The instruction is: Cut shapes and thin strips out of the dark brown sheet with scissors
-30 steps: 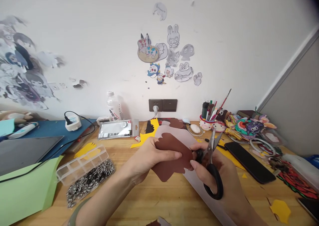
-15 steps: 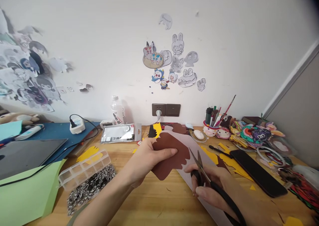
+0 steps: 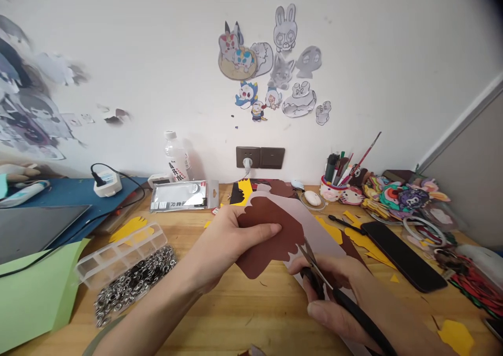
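My left hand pinches a brown paper cut-out with scalloped edges, thumb on top, held above the wooden desk. My right hand grips black-handled scissors; the blade tips sit at the cut-out's right edge. A pale pink sheet lies under and behind the brown piece.
A clear compartment box and a pile of metal rings lie at left, with green paper and a tablet. A phone, yellow scraps, a pen cup and colourful cut-outs are at right. A bottle stands by the wall.
The scissors swung from upright, blades apart, down to the cut-out's right edge. My right hand dropped lower and closer. The left hand kept its hold on the brown piece.
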The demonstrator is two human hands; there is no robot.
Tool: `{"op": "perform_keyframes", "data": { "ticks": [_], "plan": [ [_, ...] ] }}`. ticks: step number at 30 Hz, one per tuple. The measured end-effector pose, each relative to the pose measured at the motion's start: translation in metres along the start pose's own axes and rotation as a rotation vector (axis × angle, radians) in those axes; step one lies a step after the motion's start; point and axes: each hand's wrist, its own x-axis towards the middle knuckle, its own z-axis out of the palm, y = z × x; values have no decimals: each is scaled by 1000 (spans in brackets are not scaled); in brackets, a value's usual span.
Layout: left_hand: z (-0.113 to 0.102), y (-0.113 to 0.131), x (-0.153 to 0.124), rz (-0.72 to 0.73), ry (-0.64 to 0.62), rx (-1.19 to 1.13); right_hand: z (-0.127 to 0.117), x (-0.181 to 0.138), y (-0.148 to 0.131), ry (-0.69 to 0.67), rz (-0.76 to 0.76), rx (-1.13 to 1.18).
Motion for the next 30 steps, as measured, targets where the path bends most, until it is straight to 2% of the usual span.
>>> {"op": "perform_keyframes", "data": {
  "ticks": [5,9,19,25,30],
  "plan": [
    [5,3,0,-33,18,1,0,1,-5,-28,76,34],
    [9,4,-1,-38,46,-9,0,1,-4,-9,62,52],
    [7,4,-2,-6,2,-26,4,4,-5,-32,74,169],
    [8,5,-3,0,1,-6,5,2,0,28,74,52],
    [7,5,-3,37,-41,-19,7,-2,-5,172,75,-118]
  ]
}}
